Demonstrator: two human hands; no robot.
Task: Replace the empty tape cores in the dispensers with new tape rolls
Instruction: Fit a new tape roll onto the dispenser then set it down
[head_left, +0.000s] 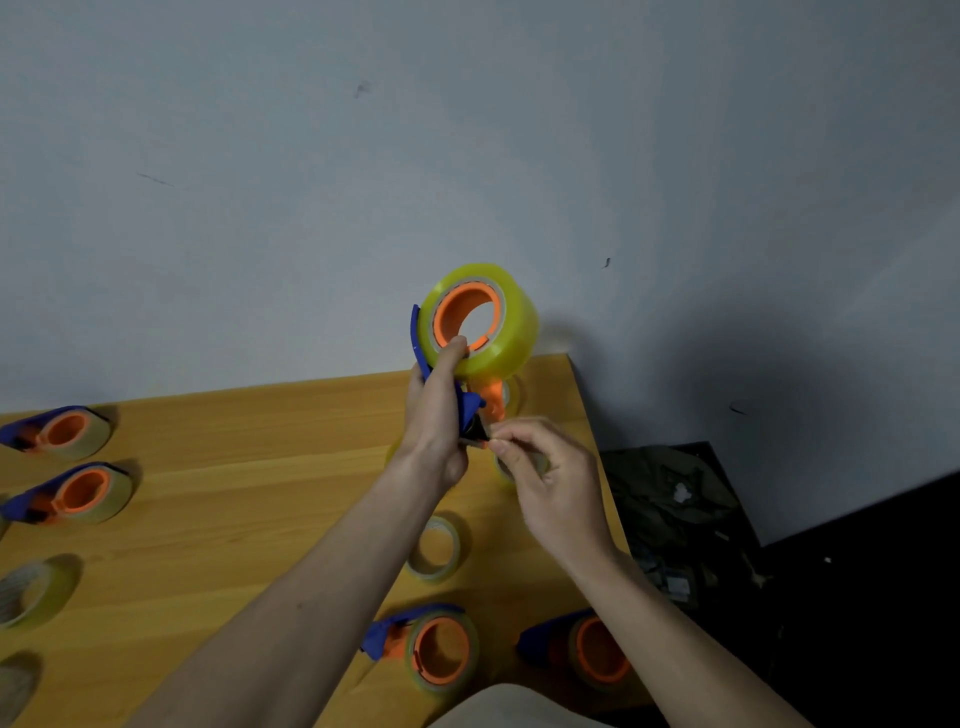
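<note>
The left hand (438, 415) holds a blue dispenser (470, 402) up above the desk (260, 467), its grip closed round the handle, with a full yellow tape roll (511, 332) seated on the orange hub. The right hand (545, 467) pinches at the dispenser's lower end. More dispensers lie on the desk.

We see two bare forearms reaching into view from the lower edge, with no sleeves, cuffs, watches, rings or bands on either one. Our left hand (439, 415) and right hand (545, 475) are uncovered, without gloves, and the fingernails look short and plain. A pale piece of clothing (498, 709) shows at the bottom edge between the arms.
</note>
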